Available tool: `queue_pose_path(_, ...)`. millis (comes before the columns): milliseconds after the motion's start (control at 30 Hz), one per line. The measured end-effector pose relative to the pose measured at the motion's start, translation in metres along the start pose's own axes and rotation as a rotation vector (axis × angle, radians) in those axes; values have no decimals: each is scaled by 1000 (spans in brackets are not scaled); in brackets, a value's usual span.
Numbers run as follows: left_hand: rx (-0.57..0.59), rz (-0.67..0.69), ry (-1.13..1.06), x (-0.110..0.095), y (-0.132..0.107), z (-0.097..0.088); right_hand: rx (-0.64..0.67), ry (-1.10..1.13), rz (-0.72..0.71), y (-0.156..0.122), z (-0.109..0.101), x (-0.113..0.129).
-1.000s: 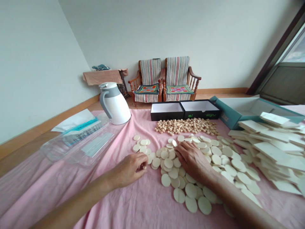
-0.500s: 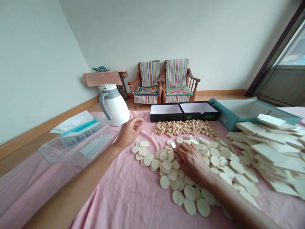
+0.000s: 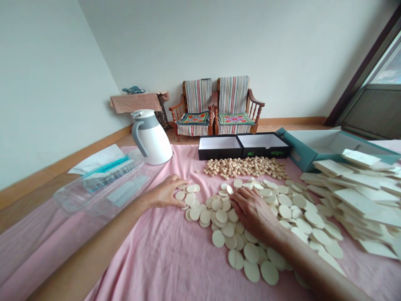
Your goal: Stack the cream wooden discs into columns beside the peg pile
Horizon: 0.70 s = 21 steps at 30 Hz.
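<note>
Our left hand (image 3: pixel 166 193) lies open at small discs (image 3: pixel 180 195); our right hand (image 3: pixel 253 211) spreads flat on larger discs (image 3: pixel 251 252) — no grip. Round — no long axis.

Pass your left hand (image 3: pixel 166 192) over the pink cloth (image 3: pixel 150 267), near left.
White jug (image 3: pixel 152 138) and plastic tray (image 3: pixel 100 188) block far left; stacked slabs (image 3: pixel 354 200) block right.

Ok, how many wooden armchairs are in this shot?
2: a striped armchair and a second striped armchair, side by side against the far wall, beyond the pink cloth.
</note>
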<state>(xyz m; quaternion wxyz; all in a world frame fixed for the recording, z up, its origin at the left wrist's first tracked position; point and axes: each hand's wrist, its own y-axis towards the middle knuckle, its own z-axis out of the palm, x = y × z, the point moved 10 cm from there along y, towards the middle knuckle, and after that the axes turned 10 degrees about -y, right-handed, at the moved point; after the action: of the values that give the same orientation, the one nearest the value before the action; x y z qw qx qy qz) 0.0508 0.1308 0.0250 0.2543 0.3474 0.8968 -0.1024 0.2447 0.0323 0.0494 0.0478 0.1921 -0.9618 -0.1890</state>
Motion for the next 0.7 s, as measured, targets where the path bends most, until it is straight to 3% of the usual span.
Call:
queue_pose_path(433,39,-105,-83,-11,-4,13,12,2,2,0,-1,1)
queue_pose_path(700,44,-150,-86,-28,-10,18,20,2,6,0,0,0)
